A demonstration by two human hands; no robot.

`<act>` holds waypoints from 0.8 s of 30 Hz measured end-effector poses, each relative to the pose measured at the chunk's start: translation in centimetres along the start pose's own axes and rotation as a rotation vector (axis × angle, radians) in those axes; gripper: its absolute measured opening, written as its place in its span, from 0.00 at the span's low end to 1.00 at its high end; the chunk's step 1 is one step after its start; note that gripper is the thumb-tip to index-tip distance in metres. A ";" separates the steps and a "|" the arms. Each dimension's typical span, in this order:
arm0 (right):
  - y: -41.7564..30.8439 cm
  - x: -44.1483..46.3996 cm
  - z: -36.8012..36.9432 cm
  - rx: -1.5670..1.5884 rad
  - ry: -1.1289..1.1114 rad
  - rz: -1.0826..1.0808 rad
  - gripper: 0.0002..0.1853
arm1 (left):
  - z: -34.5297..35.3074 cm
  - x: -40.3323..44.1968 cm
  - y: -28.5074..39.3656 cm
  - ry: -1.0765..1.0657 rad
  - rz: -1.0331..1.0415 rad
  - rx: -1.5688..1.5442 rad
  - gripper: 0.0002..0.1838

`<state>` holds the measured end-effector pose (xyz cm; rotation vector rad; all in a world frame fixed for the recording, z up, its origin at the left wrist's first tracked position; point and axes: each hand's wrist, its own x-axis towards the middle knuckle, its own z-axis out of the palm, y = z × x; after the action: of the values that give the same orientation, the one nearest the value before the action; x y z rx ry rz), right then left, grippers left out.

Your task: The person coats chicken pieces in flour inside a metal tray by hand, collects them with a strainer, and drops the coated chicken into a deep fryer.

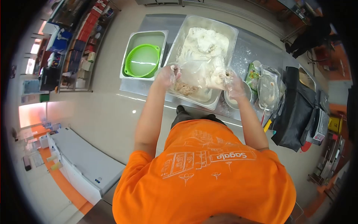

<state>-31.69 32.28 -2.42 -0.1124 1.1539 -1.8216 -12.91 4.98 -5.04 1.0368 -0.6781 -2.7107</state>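
Both my hands wear clear plastic gloves and grip opposite sides of a clear plastic bag [194, 71], stretched between them over a deep metal tray [215, 102]. My left hand [169, 75] is closed on the bag's left side, above the tray's near left edge. My right hand [234, 85] is closed on its right side, beside a whitish, flour-coated mass [217, 76] that I cannot identify. White flour [207, 41] is heaped in the far part of the tray. Light brown, meat-like pieces [185, 89] show at the near end, partly behind the plastic.
Left of the tray, a green basket [142, 60] sits in a second metal pan [127, 44]. On the right are a bowl [247, 91], a green packet [254, 76], a mesh strainer [267, 91] and a black bag [296, 108]. Flour dusts the metal table [246, 44].
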 end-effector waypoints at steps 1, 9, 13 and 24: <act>-0.7 -0.9 2.0 -0.126 -0.008 -0.035 0.15 | 0.5 -0.6 0.7 0.103 -0.004 0.256 0.08; -0.2 0.9 9.7 -1.379 -0.135 -0.719 0.15 | 3.4 -1.7 6.5 -0.196 1.073 1.491 0.24; 0.5 2.0 11.1 -1.406 -0.085 -0.800 0.15 | 5.7 -0.7 8.7 -0.539 0.553 1.307 0.17; -1.2 -1.5 14.4 -1.598 0.154 -0.898 0.14 | 9.0 -3.2 9.7 -0.491 0.240 1.240 0.11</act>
<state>-24.27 24.00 7.01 -1.5985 2.6679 -1.0223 -16.59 0.59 7.30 0.2834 -2.5079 -2.1509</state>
